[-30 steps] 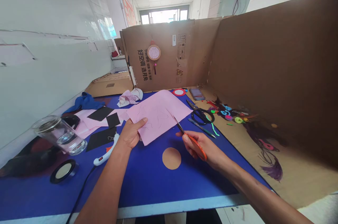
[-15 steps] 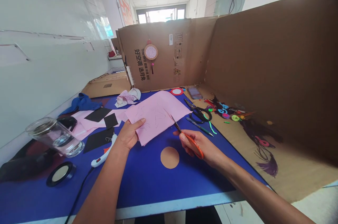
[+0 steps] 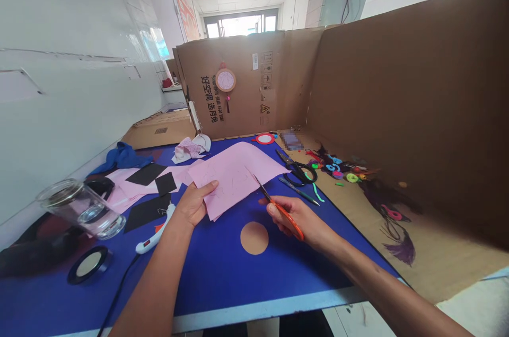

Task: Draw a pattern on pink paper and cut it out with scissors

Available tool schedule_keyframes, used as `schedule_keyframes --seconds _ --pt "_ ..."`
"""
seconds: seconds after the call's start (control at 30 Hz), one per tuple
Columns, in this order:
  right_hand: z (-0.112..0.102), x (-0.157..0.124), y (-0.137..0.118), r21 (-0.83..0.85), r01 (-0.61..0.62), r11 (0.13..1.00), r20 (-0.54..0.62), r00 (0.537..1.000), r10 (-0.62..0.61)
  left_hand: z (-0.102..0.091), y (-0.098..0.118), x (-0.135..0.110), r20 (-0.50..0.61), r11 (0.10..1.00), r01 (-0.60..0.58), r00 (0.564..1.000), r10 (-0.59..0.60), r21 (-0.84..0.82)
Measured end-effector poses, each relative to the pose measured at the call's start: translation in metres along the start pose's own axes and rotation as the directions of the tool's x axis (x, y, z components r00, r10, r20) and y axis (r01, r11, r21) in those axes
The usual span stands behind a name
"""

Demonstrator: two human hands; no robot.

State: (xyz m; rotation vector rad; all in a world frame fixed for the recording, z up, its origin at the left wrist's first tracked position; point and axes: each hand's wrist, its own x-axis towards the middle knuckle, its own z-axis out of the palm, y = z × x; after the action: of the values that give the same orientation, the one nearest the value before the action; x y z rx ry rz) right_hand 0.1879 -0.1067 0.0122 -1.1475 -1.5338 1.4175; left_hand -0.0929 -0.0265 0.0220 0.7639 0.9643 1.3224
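Observation:
My left hand (image 3: 193, 203) grips the near left corner of a pink paper sheet (image 3: 234, 173) with faint drawn lines, thumb on top. My right hand (image 3: 296, 216) is closed around orange-handled scissors (image 3: 278, 205). Their thin blades point up-left and meet the sheet's right edge. The sheet lies partly lifted over the blue table top (image 3: 222, 268).
A tan paper disc (image 3: 254, 238) lies near my right hand. Black scissors (image 3: 296, 170) and a pen (image 3: 299, 191) lie to the right, colourful craft bits (image 3: 345, 173) beyond. At left: a glass jar (image 3: 81, 209), glue gun (image 3: 157, 233), tape roll (image 3: 88, 265), black and pink scraps (image 3: 149, 175). Cardboard walls (image 3: 397, 104) enclose the area.
The view has shifted slightly, and both hands with the pink sheet and scissors have stayed together. The scissor blades sit a little further into the sheet's edge.

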Motion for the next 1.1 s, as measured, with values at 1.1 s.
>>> schedule_keyframes --seconds 1.1 --pt "0.004 0.008 0.012 0.045 -0.009 0.999 0.001 1.000 0.009 -0.001 -0.003 0.001 -0.006 1.000 -0.015 1.000 0.015 0.018"
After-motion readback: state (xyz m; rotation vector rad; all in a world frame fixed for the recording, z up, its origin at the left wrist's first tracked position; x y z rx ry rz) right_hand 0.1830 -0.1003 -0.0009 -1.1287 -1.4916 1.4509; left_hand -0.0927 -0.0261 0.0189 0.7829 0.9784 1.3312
